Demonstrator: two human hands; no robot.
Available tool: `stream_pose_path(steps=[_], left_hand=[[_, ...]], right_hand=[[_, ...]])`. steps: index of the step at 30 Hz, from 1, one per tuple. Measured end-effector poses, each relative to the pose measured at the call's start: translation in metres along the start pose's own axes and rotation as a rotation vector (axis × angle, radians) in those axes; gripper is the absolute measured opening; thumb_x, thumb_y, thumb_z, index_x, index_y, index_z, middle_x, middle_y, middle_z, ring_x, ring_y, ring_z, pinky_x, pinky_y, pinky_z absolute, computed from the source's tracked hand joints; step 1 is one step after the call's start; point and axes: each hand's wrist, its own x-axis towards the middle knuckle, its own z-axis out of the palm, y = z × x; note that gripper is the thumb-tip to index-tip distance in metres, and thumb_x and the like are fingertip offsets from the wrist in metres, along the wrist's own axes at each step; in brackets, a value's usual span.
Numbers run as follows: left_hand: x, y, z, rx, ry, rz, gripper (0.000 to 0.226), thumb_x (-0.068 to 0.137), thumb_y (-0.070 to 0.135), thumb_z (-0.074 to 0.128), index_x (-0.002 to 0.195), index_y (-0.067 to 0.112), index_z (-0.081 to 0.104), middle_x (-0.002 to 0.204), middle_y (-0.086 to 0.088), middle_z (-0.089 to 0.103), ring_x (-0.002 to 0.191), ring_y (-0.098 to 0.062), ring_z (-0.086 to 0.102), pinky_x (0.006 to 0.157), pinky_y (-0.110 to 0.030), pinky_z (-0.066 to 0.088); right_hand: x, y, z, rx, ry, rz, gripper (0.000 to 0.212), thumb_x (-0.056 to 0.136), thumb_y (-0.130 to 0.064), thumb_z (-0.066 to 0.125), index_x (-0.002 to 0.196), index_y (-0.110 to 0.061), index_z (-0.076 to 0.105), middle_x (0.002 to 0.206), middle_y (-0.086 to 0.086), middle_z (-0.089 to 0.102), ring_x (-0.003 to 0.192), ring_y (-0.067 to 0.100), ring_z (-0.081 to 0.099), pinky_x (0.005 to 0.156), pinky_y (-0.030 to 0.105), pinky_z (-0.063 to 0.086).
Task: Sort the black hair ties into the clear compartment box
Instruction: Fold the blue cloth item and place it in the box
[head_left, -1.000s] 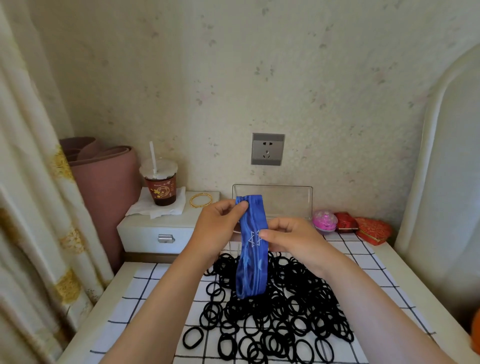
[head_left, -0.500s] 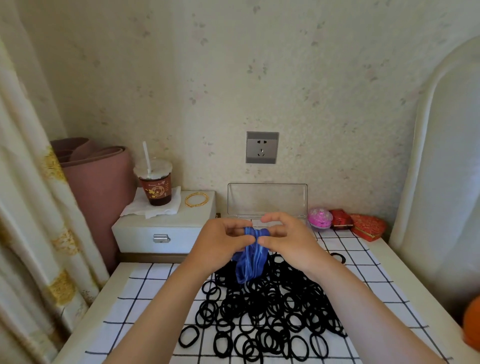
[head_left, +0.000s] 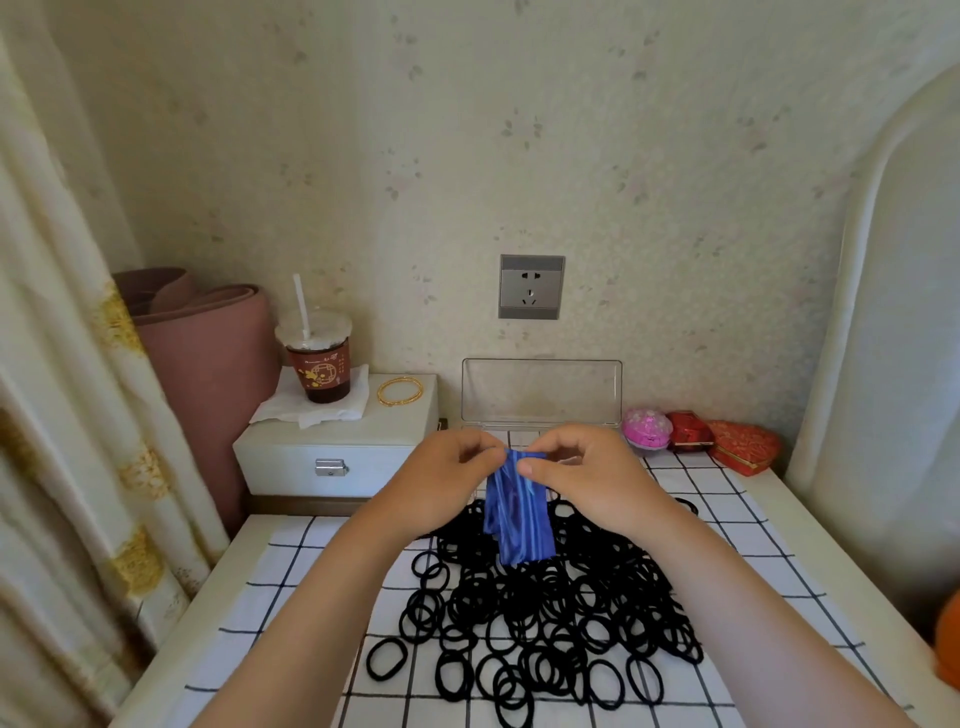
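While the black hair ties (head_left: 545, 608) lie heaped before the clear compartment box (head_left: 541, 392) (lid up), left hand (head_left: 448, 480) and right hand (head_left: 584, 475) pinch a blue cloth (head_left: 517, 512) above them, probably clearing it away.

Speckled wall (head_left: 519, 130), grey socket (head_left: 531, 287), curtain (head_left: 62, 415) left.

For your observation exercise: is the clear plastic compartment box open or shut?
Open. The clear plastic compartment box's lid stands upright against the wall, behind both hands; the tray below is mostly hidden.
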Motion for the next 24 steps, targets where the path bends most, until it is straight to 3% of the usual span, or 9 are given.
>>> stream_pose_path(steps=[3, 6, 9, 14, 18, 22, 24], left_hand=[[-0.002, 0.002, 0.0, -0.269, -0.067, -0.089, 0.024, 0.088, 0.035, 0.068, 0.109, 0.024, 0.068, 0.102, -0.002, 0.075, 0.099, -0.016, 0.072, 0.095, -0.034, 0.053], [-0.003, 0.001, 0.003, -0.272, -0.104, -0.101, 0.025, 0.088, 0.019, 0.072, 0.112, 0.018, 0.068, 0.101, -0.004, 0.077, 0.097, -0.017, 0.073, 0.091, -0.032, 0.056], [-0.003, 0.003, 0.005, -0.364, -0.068, -0.117, 0.016, 0.093, 0.011, 0.065, 0.109, 0.01, 0.07, 0.099, -0.008, 0.077, 0.096, -0.021, 0.073, 0.089, -0.035, 0.058], [-0.003, 0.003, 0.004, -0.334, 0.012, -0.117, 0.014, 0.096, 0.018, 0.063, 0.103, 0.011, 0.073, 0.096, -0.007, 0.077, 0.091, -0.021, 0.074, 0.081, -0.036, 0.061], [-0.004, 0.004, 0.006, -0.318, -0.003, -0.111, 0.017, 0.096, 0.022, 0.063, 0.101, 0.007, 0.07, 0.094, -0.009, 0.077, 0.087, -0.02, 0.075, 0.081, -0.036, 0.061], [-0.004, 0.005, 0.006, -0.369, -0.059, -0.137, 0.014, 0.097, 0.014, 0.057, 0.11, 0.01, 0.063, 0.095, -0.014, 0.076, 0.087, -0.025, 0.075, 0.08, -0.038, 0.061], [-0.003, 0.004, 0.006, -0.386, -0.071, -0.145, 0.015, 0.099, 0.013, 0.054, 0.113, 0.01, 0.058, 0.095, -0.017, 0.076, 0.085, -0.028, 0.074, 0.076, -0.038, 0.06]], right_hand=[[-0.001, -0.004, 0.001, 0.192, -0.017, 0.048, 0.003, 0.088, -0.012, 0.072, 0.087, -0.013, 0.074, 0.083, 0.002, 0.076, 0.075, 0.007, 0.07, 0.07, 0.018, 0.054], [-0.001, -0.005, 0.004, 0.296, 0.007, 0.069, 0.005, 0.09, -0.009, 0.07, 0.092, -0.006, 0.073, 0.086, 0.011, 0.076, 0.075, 0.017, 0.072, 0.071, 0.029, 0.06], [0.0, -0.002, 0.004, 0.35, -0.002, 0.086, 0.011, 0.09, -0.012, 0.07, 0.1, -0.008, 0.073, 0.093, 0.011, 0.077, 0.085, 0.023, 0.074, 0.079, 0.037, 0.061], [0.003, 0.01, 0.006, 0.342, -0.109, 0.185, 0.019, 0.089, -0.012, 0.071, 0.106, -0.005, 0.072, 0.102, 0.01, 0.077, 0.098, 0.025, 0.073, 0.095, 0.044, 0.056], [0.005, 0.011, 0.007, 0.335, -0.079, 0.171, 0.017, 0.093, -0.012, 0.066, 0.106, -0.003, 0.071, 0.099, 0.012, 0.077, 0.094, 0.028, 0.074, 0.09, 0.043, 0.058], [0.004, 0.01, 0.009, 0.331, -0.071, 0.162, 0.014, 0.096, -0.014, 0.062, 0.108, -0.012, 0.07, 0.095, 0.012, 0.077, 0.089, 0.029, 0.074, 0.078, 0.035, 0.06], [0.005, 0.011, 0.009, 0.388, -0.073, 0.172, 0.016, 0.096, -0.013, 0.062, 0.109, -0.017, 0.069, 0.097, 0.014, 0.076, 0.088, 0.028, 0.074, 0.079, 0.035, 0.059]])
